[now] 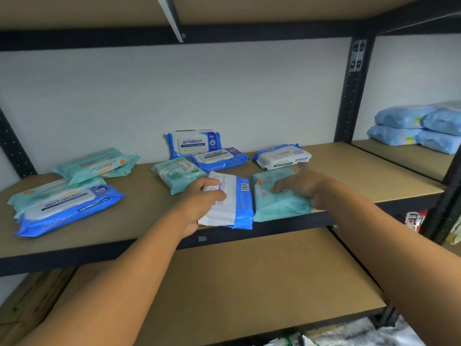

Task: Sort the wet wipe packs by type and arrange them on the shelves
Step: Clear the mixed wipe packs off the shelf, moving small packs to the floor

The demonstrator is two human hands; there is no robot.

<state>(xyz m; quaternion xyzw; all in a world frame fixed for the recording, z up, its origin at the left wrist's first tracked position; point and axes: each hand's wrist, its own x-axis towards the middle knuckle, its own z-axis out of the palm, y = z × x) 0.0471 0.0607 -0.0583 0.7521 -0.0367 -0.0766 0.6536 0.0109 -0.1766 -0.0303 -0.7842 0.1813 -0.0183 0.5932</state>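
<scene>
Gripping a blue pack in my left hand and a teal pack in my right hand, I could drag either off the shelf.

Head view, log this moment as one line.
left hand: grips blue-white pack | right hand: grips teal pack | both packs: on shelf, front edge | sorting: unfinished, types mixed

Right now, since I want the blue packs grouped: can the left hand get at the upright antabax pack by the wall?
Probably not yet: the left hand grips the face-down blue pack, and a flat blue pack lies before the upright pack.
</scene>
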